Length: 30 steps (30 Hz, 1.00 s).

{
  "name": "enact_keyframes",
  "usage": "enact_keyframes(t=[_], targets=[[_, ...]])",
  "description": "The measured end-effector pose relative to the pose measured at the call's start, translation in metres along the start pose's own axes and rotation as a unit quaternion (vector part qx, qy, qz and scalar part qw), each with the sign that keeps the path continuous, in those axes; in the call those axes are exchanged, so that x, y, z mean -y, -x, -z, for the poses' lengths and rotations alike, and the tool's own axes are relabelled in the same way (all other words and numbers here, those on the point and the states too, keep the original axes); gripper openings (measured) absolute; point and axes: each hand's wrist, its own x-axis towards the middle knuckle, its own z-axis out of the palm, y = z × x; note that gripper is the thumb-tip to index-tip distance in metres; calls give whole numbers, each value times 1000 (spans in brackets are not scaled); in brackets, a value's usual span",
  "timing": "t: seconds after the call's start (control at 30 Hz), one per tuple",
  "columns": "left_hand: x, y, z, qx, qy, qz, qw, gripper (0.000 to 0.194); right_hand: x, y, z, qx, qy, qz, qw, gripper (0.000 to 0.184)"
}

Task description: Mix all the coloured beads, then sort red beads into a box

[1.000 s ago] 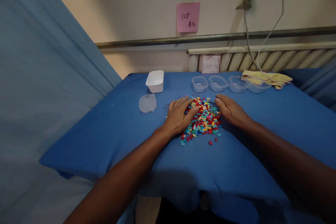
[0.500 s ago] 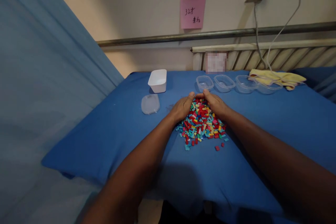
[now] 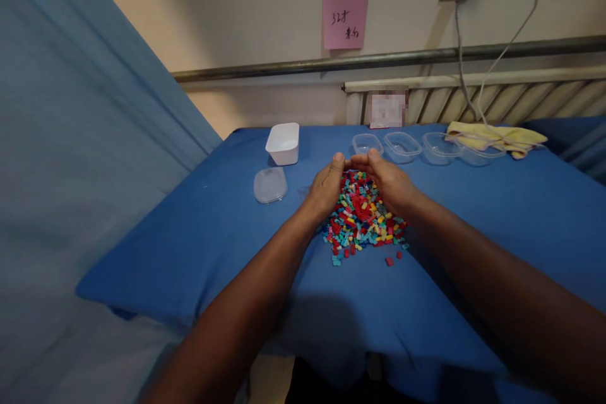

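Note:
A heap of small colourful building bricks (image 3: 362, 211), red, turquoise, yellow, green and dark blue, lies on the blue cloth of the table (image 3: 213, 246). Cupped along the heap's far left side is my left hand (image 3: 327, 186), thumb up and fingers stretched out. My right hand (image 3: 391, 183) curves round the far right side in the same way. The fingertips come close together behind the bricks, and the palms face the heap. Neither hand grips anything. Several loose bricks lie at the near edge of the heap, among them a red brick (image 3: 389, 261).
A white tub (image 3: 284, 145) stands at the back left, with a clear lid (image 3: 270, 185) in front of it. Several clear containers (image 3: 402, 147) line the back right, beside a yellow cloth (image 3: 497, 137). A blue curtain (image 3: 85, 139) hangs at the left.
Both hands have risen slightly up the picture around the far side of the heap. The bricks between them sit closer together, and the view has shifted a little.

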Motion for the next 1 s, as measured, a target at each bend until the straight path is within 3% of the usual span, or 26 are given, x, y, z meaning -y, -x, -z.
enact_keyframes(t=[0.23, 0.33, 0.43, 0.53, 0.63, 0.7, 0.77, 0.87, 1.0], targets=[[-10, 31, 2, 29, -10, -60, 998, 59, 20, 29, 6, 82, 20, 61, 995, 64], [-9, 48, 7, 91, -83, -49, 991, 72, 23, 44, 12, 120, 59, 85, 987, 58], [-10, 65, 17, 170, -182, -78, 965, 92, 29, 61, 27, 177, 118, 104, 972, 54], [-14, 83, 30, 225, -262, -123, 931, 104, 31, 76, 51, 210, 167, 98, 959, 71], [-15, 97, 41, 257, -339, -91, 900, 122, 21, 86, 77, 201, 267, 111, 936, 104], [-11, 101, 44, 261, -372, -62, 888, 129, 9, 88, 87, 197, 330, 115, 916, 114], [-3, 101, 42, 243, -377, -53, 892, 129, 0, 87, 87, 191, 359, 111, 907, 112], [11, 90, 34, 192, -364, -61, 909, 119, -3, 80, 70, 176, 345, 115, 915, 103], [23, 68, 22, 145, -328, -125, 925, 106, 6, 65, 42, 170, 319, 108, 926, 82]])
